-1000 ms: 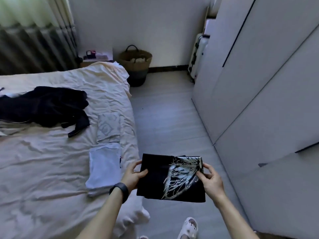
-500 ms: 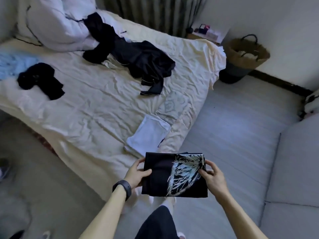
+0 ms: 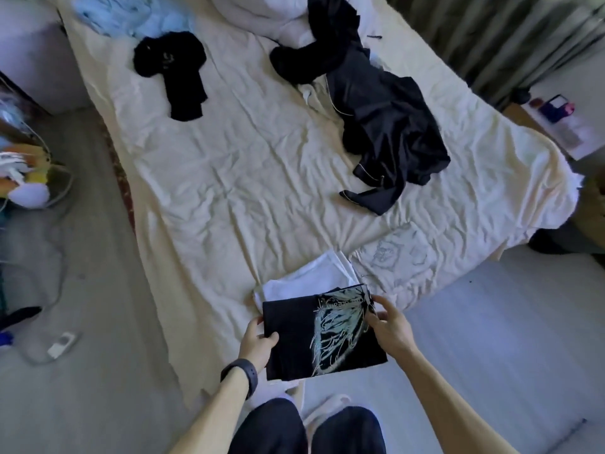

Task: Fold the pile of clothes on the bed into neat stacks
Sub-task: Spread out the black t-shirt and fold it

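Person stands at foot-side edge of bed w/ wrinkled cream sheet [image 3: 245, 191], both hands out front. L hand [image 3: 257, 344] pinches the left edge of a folded black T-shirt w/ pale teal-white wing print [image 3: 324, 332]: thumb on top, other fingers hidden under the fabric. R hand [image 3: 389, 329] grips the tee's right edge by the print, fingers curled over the top. Tee is held flat, a neat rectangle, over the near edge of the bed; its far edge overlaps a folded white garment [image 3: 314, 280] lying on the sheet. Can't tell if the two touch.

Just beside the white one, to the right, lies a folded cream garment w/ grey line drawing [image 3: 393, 253]. Further up the bed, unfolded: a crumpled dark navy satin garment w/ light piping [image 3: 393, 126] on the right, a small rumpled black garment [image 3: 176, 70] on the left, a light blue garment [image 3: 131, 18] at the far left corner, white bedding bunched [image 3: 268, 18] at the top. Black wristband [image 3: 239, 376] on L wrist. White power strip [image 3: 62, 345] on the grey floor, left.
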`<state>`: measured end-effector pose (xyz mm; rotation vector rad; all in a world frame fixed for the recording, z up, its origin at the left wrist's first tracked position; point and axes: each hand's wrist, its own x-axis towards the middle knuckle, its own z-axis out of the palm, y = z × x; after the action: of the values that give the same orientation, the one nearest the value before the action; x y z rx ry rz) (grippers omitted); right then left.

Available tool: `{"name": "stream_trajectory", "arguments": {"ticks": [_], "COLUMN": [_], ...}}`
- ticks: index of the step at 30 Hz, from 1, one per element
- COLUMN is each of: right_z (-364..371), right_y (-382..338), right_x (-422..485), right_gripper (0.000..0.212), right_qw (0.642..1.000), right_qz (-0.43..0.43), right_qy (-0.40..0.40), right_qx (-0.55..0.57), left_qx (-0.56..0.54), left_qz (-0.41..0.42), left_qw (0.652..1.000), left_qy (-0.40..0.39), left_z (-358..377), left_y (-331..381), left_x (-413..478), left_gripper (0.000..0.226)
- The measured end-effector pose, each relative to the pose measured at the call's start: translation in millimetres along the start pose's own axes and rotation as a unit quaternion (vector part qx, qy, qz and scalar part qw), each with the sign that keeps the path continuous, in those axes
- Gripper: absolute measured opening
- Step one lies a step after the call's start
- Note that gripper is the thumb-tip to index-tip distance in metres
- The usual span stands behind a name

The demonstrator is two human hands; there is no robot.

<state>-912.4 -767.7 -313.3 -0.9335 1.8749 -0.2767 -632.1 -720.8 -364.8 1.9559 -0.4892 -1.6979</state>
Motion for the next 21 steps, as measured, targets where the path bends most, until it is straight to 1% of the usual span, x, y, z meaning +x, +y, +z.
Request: {"name": "stream_trajectory", "arguments": {"ticks": [5,7,11,14,16,18,21], "right_z": [10.6,17.2,29.6,37.8,42.2,46.2,49.0], "right_y": [-29.3,-33.8,-32.2,-22.7,-15.8,-11.1,-5.0], "right_x": [85.2,115.9,164.0,187.1,196.1,201.2,204.4], "right_gripper": [0.038,0.039,0.042,0.044,0.046,0.047,0.042], "right_qw": [0.995,0.992,0.987,0.977,0.972,0.971,0.971], "right_qz": [-0.034,-0.048,-0.056,-0.062,-0.074,-0.093,-0.117], "right_qy": [-0.035,-0.055,-0.076,-0.085,-0.085,-0.083,-0.07], "right_qx": [-0.085,-0.099,-0.132,-0.183,-0.206,-0.205,-0.197], "left_qx": [-0.026,-0.04,-0.071,-0.095,-0.124,-0.14,-0.143], "left_qz": [-0.002,-0.01,-0.032,-0.049,-0.035,-0.02,0.02], "left_qw": [0.998,0.996,0.99,0.983,0.979,0.975,0.973], "left_qy": [0.064,0.083,0.116,0.147,0.159,0.17,0.18], "left_z": [21.7,29.2,45.5,54.0,58.1,60.1,63.0], "left_y": [2.6,0.2,-8.7,-16.7,-20.5,-21.6,-21.0], "left_x": [45.7,64.7,95.2,108.1,112.9,113.5,108.7], "left_gripper": [0.036,0.036,0.049,0.043,0.044,0.045,0.052]}}
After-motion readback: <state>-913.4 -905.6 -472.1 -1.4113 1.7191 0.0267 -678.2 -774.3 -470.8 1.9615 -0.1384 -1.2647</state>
